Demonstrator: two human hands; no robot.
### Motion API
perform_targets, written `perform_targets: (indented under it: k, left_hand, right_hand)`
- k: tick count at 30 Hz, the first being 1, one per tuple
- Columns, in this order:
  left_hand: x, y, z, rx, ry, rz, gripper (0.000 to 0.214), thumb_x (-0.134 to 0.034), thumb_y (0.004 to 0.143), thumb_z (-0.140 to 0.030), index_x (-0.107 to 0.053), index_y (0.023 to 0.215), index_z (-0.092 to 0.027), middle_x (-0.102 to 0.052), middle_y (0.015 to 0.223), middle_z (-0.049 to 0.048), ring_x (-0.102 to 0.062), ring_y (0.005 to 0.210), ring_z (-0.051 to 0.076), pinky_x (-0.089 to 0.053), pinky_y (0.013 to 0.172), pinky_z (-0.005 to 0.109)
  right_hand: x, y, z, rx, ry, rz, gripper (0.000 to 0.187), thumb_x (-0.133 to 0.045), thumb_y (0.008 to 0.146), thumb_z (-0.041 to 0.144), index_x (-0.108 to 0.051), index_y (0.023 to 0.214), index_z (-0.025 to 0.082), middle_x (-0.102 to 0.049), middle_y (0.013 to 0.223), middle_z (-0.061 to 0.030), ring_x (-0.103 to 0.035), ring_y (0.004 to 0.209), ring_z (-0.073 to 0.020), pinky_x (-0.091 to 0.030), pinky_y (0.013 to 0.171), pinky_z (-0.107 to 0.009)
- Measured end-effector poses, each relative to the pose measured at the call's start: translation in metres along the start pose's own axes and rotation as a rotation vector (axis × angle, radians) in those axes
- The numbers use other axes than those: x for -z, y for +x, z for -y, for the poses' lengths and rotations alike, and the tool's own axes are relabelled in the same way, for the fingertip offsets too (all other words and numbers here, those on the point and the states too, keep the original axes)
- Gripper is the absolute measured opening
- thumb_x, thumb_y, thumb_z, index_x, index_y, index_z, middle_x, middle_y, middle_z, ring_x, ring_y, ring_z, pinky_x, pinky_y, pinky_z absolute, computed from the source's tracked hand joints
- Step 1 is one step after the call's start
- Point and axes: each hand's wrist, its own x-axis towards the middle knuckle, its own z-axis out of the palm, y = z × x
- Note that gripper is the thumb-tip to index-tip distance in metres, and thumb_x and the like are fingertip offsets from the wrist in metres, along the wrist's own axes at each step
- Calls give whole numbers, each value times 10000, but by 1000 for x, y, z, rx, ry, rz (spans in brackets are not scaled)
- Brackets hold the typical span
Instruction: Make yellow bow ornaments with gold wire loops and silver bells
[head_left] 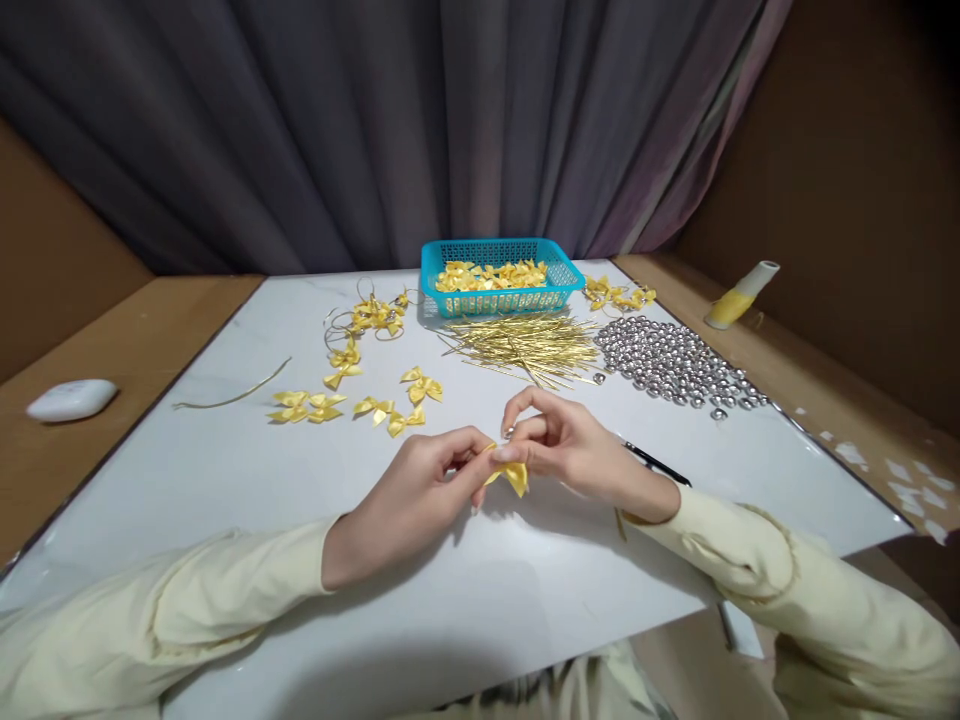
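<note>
Near the middle of the white table, my left hand (431, 485) and my right hand (574, 440) meet over a yellow ribbon bow (513, 477). Both hands pinch the bow between thumb and fingers. A small shiny silver spot shows by the right index fingertip; I cannot tell whether it is a bead or a nail. Just beyond my left hand lie several loose yellow bows (406, 422). A black pen-like tool (656, 462) lies partly behind my right wrist.
A blue basket (427, 282) of yellow bows stands at the back. Before it lie gold twist ties (525, 345), with silver beads (667, 360) to their right. Bows with cords (375, 315) sit left. A white case (71, 400) and a yellow-wound cone (739, 297) flank the table.
</note>
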Motion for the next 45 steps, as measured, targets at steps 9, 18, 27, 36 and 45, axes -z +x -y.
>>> perform_targets:
  k: [9, 18, 27, 36, 45]
  left_hand:
    - [3, 2, 3, -11, -48, -85, 285, -454, 876, -352, -575, 701, -162, -475, 520, -54, -390, 472, 77, -310, 447, 187]
    - [2, 1, 5, -59, -80, -127, 227, -488, 867, -328, -627, 782, -170, -618, 631, -27, -464, 528, 85, -337, 484, 188]
    - [1, -2, 3, -85, -97, -175, 210, -521, 858, -318, -651, 767, -179, -641, 668, -37, -499, 572, 77, -364, 523, 168]
    - [4, -2, 1, -74, -159, -188, 218, -549, 837, -320, -687, 761, -169, -650, 681, -16, -477, 561, 90, -362, 514, 189]
    - [3, -2, -2, -86, -228, -169, 199, -571, 823, -260, -702, 702, -170, -644, 625, -25, -461, 525, 67, -340, 483, 166]
  right_hand:
    - [14, 4, 4, -379, 209, 386, 258, -562, 826, 265, -556, 1048, 133, -615, 488, 34, -249, 292, -27, -145, 311, -176]
    - [-9, 4, -9, -223, 218, 181, 308, -689, 723, 293, -617, 973, 129, -634, 546, 27, -345, 301, -15, -185, 295, -159]
    - [-16, 6, -20, -54, 214, -29, 197, -762, 630, 274, -649, 741, 158, -501, 574, 57, -394, 419, -33, -278, 331, -149]
    - [-21, 6, -18, -28, 211, -114, 213, -772, 614, 279, -647, 745, 164, -529, 585, 48, -401, 430, -41, -314, 353, -162]
    - [-21, 7, -14, 13, 148, -97, 153, -793, 539, 168, -665, 622, 152, -570, 610, 42, -476, 536, -62, -396, 508, -189]
